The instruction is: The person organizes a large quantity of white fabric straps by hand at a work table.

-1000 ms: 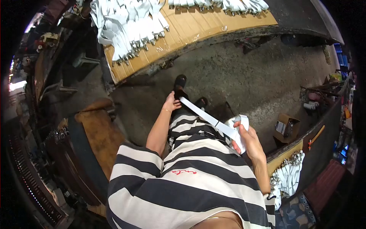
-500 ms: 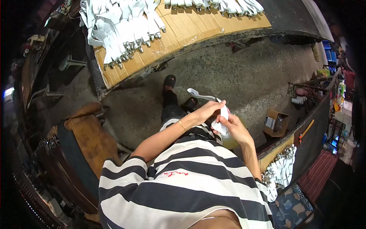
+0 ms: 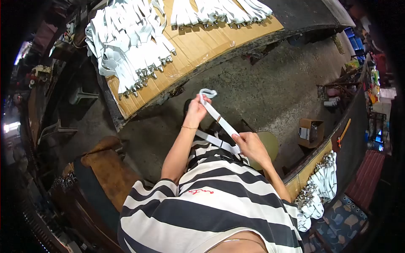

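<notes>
A white elastic strap with small dark slider pieces is stretched between my two hands. My left hand, with a thin bracelet at the wrist, pinches its upper part, and a loop curls out beyond the fingers. Lower and to the right, my right hand is closed on the strap. Another length of it hangs slack in front of the striped shirt. Bundles of similar white straps with metal clips lie on the cardboard-topped table at the upper left.
Cardboard covers the table ahead, with more straps at its back. At right stand an open box and a bench with a strap pile. A round stool is beneath my right hand. Brown cloth lies left.
My hands have moved apart, the left one forward and to the left, drawing the strap out between them. The view has shifted slightly.
</notes>
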`<state>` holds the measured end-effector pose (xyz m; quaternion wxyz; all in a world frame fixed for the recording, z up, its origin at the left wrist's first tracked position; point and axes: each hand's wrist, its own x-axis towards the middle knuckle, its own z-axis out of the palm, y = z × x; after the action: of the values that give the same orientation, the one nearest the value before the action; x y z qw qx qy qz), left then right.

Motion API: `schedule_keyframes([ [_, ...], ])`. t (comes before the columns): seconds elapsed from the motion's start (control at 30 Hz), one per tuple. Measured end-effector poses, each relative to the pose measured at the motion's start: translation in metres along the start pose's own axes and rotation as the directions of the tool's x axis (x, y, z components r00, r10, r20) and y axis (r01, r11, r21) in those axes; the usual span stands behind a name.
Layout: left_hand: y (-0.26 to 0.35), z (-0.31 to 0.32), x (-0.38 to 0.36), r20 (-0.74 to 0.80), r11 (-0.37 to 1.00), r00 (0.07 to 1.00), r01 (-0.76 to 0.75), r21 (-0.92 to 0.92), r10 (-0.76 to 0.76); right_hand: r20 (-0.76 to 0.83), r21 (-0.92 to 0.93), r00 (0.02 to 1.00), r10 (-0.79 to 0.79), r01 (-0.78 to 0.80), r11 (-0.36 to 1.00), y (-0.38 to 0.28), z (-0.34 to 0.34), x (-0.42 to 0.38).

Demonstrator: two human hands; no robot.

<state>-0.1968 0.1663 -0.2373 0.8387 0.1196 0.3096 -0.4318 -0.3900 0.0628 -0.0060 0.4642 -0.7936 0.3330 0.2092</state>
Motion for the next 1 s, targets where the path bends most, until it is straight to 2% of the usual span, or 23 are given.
schedule_keyframes([
  [0.07, 0.02, 0.0, 0.007, -0.044, 0.997, 0.997, -0.062, 0.054, 0.064, 0.023, -0.015, 0.999, -0.033, 0.033, 0.999, -0.003, -0.003, -0.008],
  [0.1, 0.03, -0.005, 0.013, -0.022, 0.994, 0.994, -0.104, 0.024, 0.105, 0.052, -0.037, 0.997, -0.056, 0.058, 0.998, -0.005, -0.005, -0.014],
  [0.17, 0.05, -0.004, 0.017, -0.054, 0.992, 0.99, -0.129, -0.008, 0.128, 0.058, -0.015, 0.996, -0.074, 0.075, 0.997, -0.003, -0.008, -0.023],
  [0.23, 0.057, 0.005, 0.014, -0.097, 0.987, 0.983, -0.148, 0.058, 0.153, 0.043, -0.058, 0.989, -0.138, 0.14, 0.988, 0.001, -0.01, -0.03],
  [0.3, 0.063, 0.01, 0.012, 0.074, 0.997, 0.994, -0.077, 0.028, 0.075, 0.052, -0.043, 0.988, -0.145, 0.147, 0.988, 0.006, -0.012, -0.038],
  [0.37, 0.063, 0.008, 0.011, 0.112, 0.986, 0.988, -0.122, 0.11, 0.109, 0.026, -0.003, 0.971, -0.236, 0.236, 0.972, 0.018, -0.012, -0.044],
  [0.43, 0.06, 0.009, 0.009, 0.134, 0.983, 0.981, -0.154, 0.102, 0.14, 0.03, 0.013, 0.97, -0.241, 0.24, 0.971, 0.025, -0.018, -0.052],
  [0.47, 0.057, 0.01, 0.01, 0.036, 0.979, 0.984, -0.177, 0.102, 0.174, 0.047, 0.014, 0.978, -0.205, 0.205, 0.979, 0.026, -0.022, -0.057],
  [0.5, 0.057, 0.017, 0.01, 0.044, 0.977, 0.983, -0.182, 0.111, 0.178, 0.066, 0.015, 0.983, -0.17, 0.169, 0.985, 0.028, -0.025, -0.061],
  [0.57, 0.058, 0.019, 0.004, -0.055, 0.972, 0.974, -0.212, 0.105, 0.218, 0.078, -0.029, 0.975, -0.207, 0.21, 0.977, 0.035, -0.027, -0.068],
  [0.6, 0.072, 0.006, 0.011, 0.042, 0.982, 0.984, -0.175, 0.07, 0.172, 0.058, -0.009, 0.972, -0.226, 0.227, 0.974, 0.039, -0.025, -0.073],
  [0.63, 0.081, 0.001, 0.013, 0.049, 0.961, 0.972, -0.237, 0.143, 0.232, 0.041, 0.011, 0.969, -0.242, 0.242, 0.97, 0.043, -0.024, -0.079],
  [0.7, 0.104, -0.006, 0.014, 0.173, 0.968, 0.967, -0.213, 0.132, 0.189, 0.039, 0.003, 0.964, -0.265, 0.265, 0.964, 0.051, -0.032, -0.087],
  [0.77, 0.109, 0.016, -0.005, 0.073, 0.954, 0.964, -0.263, 0.141, 0.255, 0.102, 0.097, 0.972, -0.213, 0.204, 0.974, 0.057, -0.044, -0.097],
  [0.83, 0.117, 0.029, -0.015, 0.096, 0.932, 0.944, -0.328, 0.154, 0.316, 0.093, 0.127, 0.972, -0.217, 0.204, 0.971, 0.064, -0.048, -0.101],
  [0.9, 0.132, 0.036, -0.014, 0.161, 0.932, 0.941, -0.322, 0.168, 0.297, 0.12, 0.162, 0.965, -0.231, 0.211, 0.964, 0.063, -0.055, -0.106],
  [0.97, 0.132, 0.056, -0.021, 0.271, 0.844, 0.89, -0.441, 0.305, 0.367, 0.136, 0.181, 0.962, -0.237, 0.212, 0.961, 0.06, -0.059, -0.102],
  [1.0, 0.128, 0.072, -0.028, 0.214, 0.82, 0.877, -0.48, 0.312, 0.431, 0.142, 0.181, 0.959, -0.245, 0.219, 0.959, 0.058, -0.061, -0.099],
])
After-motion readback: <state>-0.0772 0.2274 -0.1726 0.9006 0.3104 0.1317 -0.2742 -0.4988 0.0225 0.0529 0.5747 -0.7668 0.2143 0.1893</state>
